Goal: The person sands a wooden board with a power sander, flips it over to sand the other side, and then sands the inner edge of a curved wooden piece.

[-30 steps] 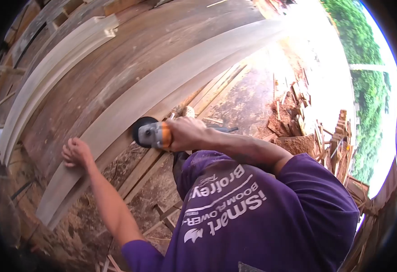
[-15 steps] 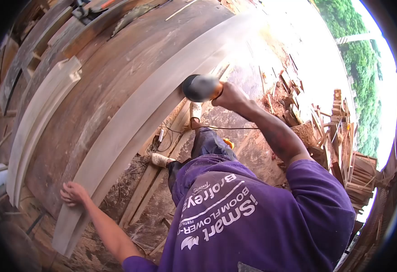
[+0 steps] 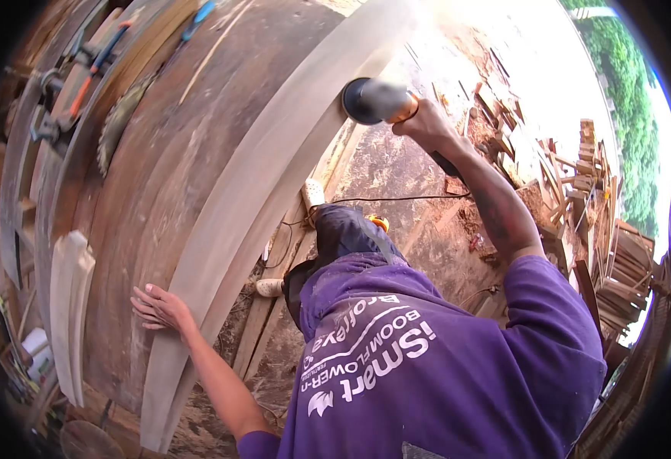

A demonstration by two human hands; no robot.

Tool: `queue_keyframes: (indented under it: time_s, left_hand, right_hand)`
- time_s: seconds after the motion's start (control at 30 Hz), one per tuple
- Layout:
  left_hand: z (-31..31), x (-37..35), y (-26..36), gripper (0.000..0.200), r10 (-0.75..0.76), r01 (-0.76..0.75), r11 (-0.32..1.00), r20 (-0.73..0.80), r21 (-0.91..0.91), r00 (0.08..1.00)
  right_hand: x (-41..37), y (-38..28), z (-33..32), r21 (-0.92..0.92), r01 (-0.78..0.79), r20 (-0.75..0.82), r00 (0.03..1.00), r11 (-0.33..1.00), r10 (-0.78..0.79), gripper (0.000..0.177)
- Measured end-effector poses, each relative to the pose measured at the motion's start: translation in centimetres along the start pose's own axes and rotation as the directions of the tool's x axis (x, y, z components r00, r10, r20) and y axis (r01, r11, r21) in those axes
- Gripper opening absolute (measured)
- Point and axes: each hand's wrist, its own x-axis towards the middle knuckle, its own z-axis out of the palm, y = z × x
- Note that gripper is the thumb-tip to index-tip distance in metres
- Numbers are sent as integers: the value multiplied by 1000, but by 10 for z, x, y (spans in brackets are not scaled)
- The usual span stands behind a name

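Observation:
A long, pale curved wooden piece (image 3: 228,203) runs from the lower left to the bright top of the view. My left hand (image 3: 161,308) lies over its edge near the lower end, fingers spread, with nothing held. My right hand (image 3: 431,126) is closed round the orange-and-black handle of a power tool with a round black disc (image 3: 362,101). The disc is against the side of the curved piece; its contact face is hidden. The tool's body is partly blurred.
A smaller curved wooden piece (image 3: 71,306) lies at the left on the brown worktable (image 3: 151,199). Beyond it are clamps (image 3: 52,126) and a toothed blade (image 3: 121,122). A dark cord (image 3: 404,199) crosses near my legs. Scrap wood (image 3: 580,206) is piled at the right.
The view has shifted, so the curved piece appears further right. The tool in my right hand appears up and to the right. My left hand's fingers are more spread.

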Motion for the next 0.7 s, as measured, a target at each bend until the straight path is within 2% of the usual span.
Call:
queue_keyframes:
  time_s: [0.03, 0.07, 0.13, 0.2, 0.27, 0.33, 0.37, 0.43, 0.47, 0.5, 0.53, 0.6, 0.63, 0.7]
  left_hand:
    - [-1, 0, 14, 59, 34, -34, 999, 11, -5, 999]
    - [-2, 2, 26, 58, 68, -68, 998, 18, -12, 998]
    - [-3, 4, 28, 57, 121, -121, 993, 44, -6, 992]
    - [-9, 11, 26, 57, 187, -188, 982, 51, 7, 981]
    - [-14, 10, 31, 57, 162, -159, 987, 137, -26, 977]
    - [-18, 12, 33, 57, 179, -179, 984, 162, -16, 971]
    - [-19, 13, 33, 57, 156, -155, 988, 202, -17, 967]
    - [-21, 15, 31, 57, 174, -170, 985, 209, -37, 962]
    - [-21, 14, 32, 57, 166, -155, 986, 226, -63, 960]
    - [-26, 11, 38, 58, 156, -144, 987, 226, -69, 962]
    - [-28, 10, 41, 58, 166, -152, 985, 223, -76, 961]
    - [-28, 10, 40, 58, 178, -156, 981, 230, -113, 957]
    - [-26, 12, 33, 58, 187, -163, 979, 231, -121, 955]
    - [-17, 16, 28, 56, 200, -172, 974, 204, -148, 958]
  right_hand:
    - [10, -2, -15, -58, -100, 19, 995, 993, 101, 41]
    - [27, 18, -21, -13, -36, -49, 998, 999, 35, 41]
    - [65, 57, -32, 68, -81, -59, 995, 994, 85, 38]
    - [87, 79, -44, 71, -131, -64, 989, 989, 135, 37]
    - [88, 71, -50, 114, -135, -84, 986, 984, 145, 34]
    - [72, 53, -49, 60, -221, -52, 973, 973, 224, 34]
    - [68, 61, -35, 83, -164, -59, 984, 983, 170, 34]
    - [45, 48, -14, 5, -151, -6, 988, 989, 151, 35]
    - [24, 25, -11, 70, -160, 73, 985, 985, 155, 36]
    - [10, 20, 3, 39, -57, 80, 995, 998, 53, 35]
    - [-6, 10, 15, 54, -39, 88, 996, 998, 35, 33]
    - [-36, -13, 28, 19, -76, 214, 974, 997, 70, 34]
    - [-45, -17, 35, 29, -21, 228, 974, 999, 13, 33]
    - [-45, -18, 46, -47, -2, 281, 960, 999, 16, 32]
